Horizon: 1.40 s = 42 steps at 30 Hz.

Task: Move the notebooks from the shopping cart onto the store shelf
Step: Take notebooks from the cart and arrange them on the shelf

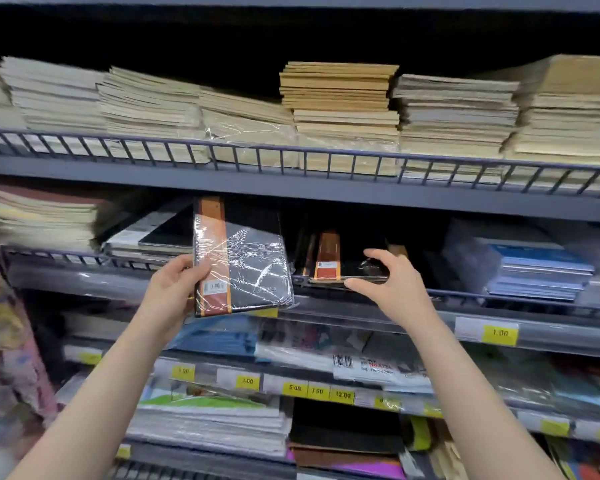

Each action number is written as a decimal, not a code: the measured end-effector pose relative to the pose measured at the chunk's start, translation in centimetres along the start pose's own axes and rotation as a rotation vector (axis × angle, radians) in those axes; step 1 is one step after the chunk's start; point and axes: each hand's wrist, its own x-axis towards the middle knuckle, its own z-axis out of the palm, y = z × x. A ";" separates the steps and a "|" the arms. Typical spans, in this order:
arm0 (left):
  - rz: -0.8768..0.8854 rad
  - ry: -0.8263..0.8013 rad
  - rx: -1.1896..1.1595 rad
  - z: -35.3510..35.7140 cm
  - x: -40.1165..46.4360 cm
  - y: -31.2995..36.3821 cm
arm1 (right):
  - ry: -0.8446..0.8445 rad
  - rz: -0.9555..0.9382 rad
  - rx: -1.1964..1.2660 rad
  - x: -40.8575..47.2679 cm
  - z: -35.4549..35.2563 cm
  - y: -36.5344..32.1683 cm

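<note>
My left hand (pixel 174 289) grips a black notebook with an orange-brown spine band (pixel 243 261), wrapped in shiny plastic and held upright in front of the middle shelf (pixel 465 299). A matching notebook (pixel 340 268) lies flat on that shelf just to the right. My right hand (pixel 392 282) is at that notebook's front edge, thumb below and fingers curved above; whether it grips it I cannot tell. The shopping cart is out of view.
Tall stacks of beige and brown exercise books (pixel 340 109) fill the top shelf behind a wire rail (pixel 291 157). Blue pads (pixel 534 271) sit right of my hand, pale books (pixel 39 216) at left. Lower shelves carry yellow price tags (pixel 499 332) and packed stationery.
</note>
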 end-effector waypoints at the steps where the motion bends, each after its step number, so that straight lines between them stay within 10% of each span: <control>1: 0.009 -0.005 0.010 -0.1 0.1 -0.1 | 0.023 -0.023 -0.112 0.2 0.5 0.2; 10: 0.000 -0.027 0.004 0.7 -0.4 -0.1 | 0.065 -0.094 -0.493 0.4 3.1 0.8; 23: -0.031 -0.106 0.000 3.2 -0.2 -0.7 | 0.089 -0.209 -0.382 0.1 3.3 1.7; 31: -0.042 -0.236 0.003 7.5 -2.4 -0.7 | -0.136 0.061 0.683 -10.4 1.1 -1.5; 42: 0.442 0.013 0.589 7.2 -2.4 -1.2 | 0.246 0.260 0.919 -5.4 1.1 -1.8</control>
